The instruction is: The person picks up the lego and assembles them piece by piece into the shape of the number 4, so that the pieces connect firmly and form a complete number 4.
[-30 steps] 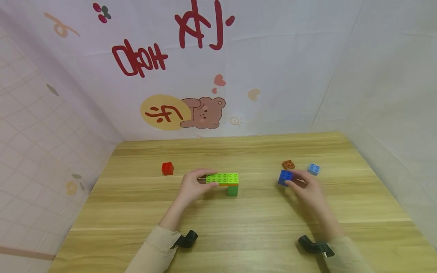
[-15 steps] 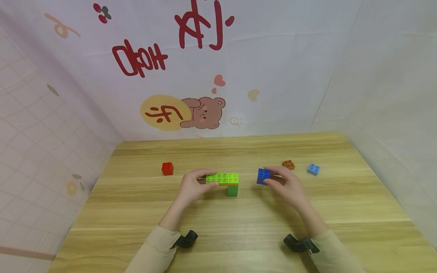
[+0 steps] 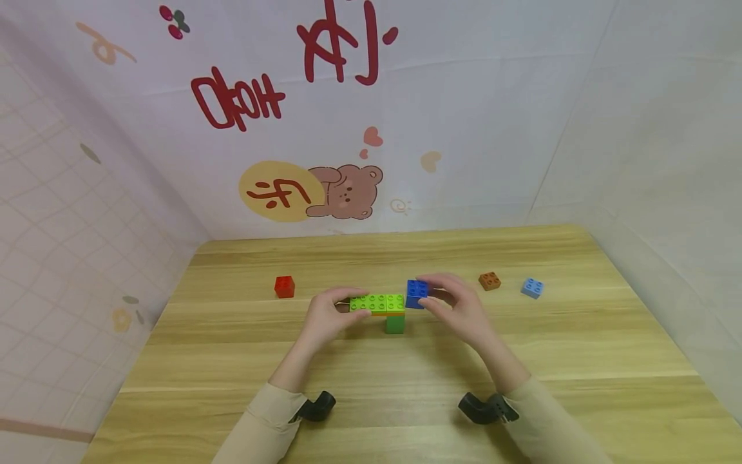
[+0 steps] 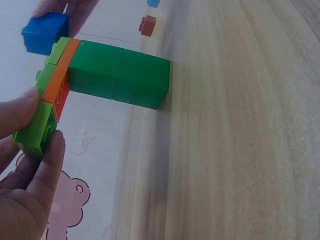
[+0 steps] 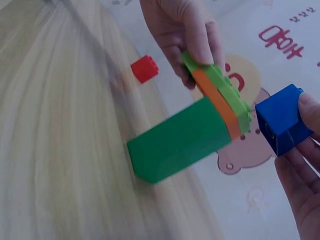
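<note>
Wood-grained table spreads beneath; the left hand pinches a studded block structure, partly hiding one end; the right hand pinches a smooth-sided blue block.

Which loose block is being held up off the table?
The dark blue block, pinched by the right hand; the red block, brown block and light blue block lie on the table.

There's a red block over on the left of the wood table, plus a brown block and a light blue block near each other on the right. The whitish backdrop has a cartoon bear, hearts and big red lettering.
</note>
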Demonstrator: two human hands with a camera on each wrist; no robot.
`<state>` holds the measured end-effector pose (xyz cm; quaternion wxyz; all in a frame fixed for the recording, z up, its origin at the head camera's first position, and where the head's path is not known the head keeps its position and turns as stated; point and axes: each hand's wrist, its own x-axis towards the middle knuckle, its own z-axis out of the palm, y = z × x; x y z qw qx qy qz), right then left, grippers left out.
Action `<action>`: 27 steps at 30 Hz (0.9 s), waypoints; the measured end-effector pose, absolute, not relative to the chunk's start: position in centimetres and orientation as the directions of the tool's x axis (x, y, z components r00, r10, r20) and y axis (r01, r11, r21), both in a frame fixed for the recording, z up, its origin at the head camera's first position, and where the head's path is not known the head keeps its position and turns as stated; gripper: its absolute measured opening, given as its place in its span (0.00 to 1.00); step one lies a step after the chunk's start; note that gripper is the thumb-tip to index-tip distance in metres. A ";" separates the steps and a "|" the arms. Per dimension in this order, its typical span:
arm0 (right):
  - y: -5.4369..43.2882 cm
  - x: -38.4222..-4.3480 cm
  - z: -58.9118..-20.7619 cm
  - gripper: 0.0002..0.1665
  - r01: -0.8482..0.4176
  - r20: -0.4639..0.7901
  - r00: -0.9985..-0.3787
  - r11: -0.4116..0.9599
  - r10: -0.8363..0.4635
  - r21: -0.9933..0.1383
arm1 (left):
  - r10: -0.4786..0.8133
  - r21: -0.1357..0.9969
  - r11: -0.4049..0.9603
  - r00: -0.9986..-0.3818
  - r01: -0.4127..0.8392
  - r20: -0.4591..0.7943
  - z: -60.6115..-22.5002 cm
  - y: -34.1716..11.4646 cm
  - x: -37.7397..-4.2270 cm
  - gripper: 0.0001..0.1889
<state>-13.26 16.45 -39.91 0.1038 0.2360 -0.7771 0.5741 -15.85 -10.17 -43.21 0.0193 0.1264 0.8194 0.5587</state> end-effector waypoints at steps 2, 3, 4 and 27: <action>16.0 -13.4 -39.7 0.20 -0.491 0.436 -0.862 0.212 -0.260 -0.845 | 0.228 0.920 0.345 -0.968 0.185 0.108 -43.2 -10.2 -15.9 0.19; 15.8 -13.4 -39.6 0.20 -0.494 0.437 -0.859 0.205 -0.267 -0.845 | 0.228 0.920 0.345 -0.968 0.183 0.107 -43.2 -10.2 -15.9 0.19; 15.5 -13.4 -39.5 0.20 -0.497 0.439 -0.856 0.200 -0.274 -0.845 | 0.229 0.920 0.346 -0.968 0.184 0.108 -43.2 -10.2 -15.9 0.19; 13.6 -13.9 -39.6 0.20 -0.499 0.424 -0.844 0.191 -0.329 -0.845 | 0.230 0.933 0.317 -0.968 0.172 0.100 -42.9 -10.2 -15.8 0.18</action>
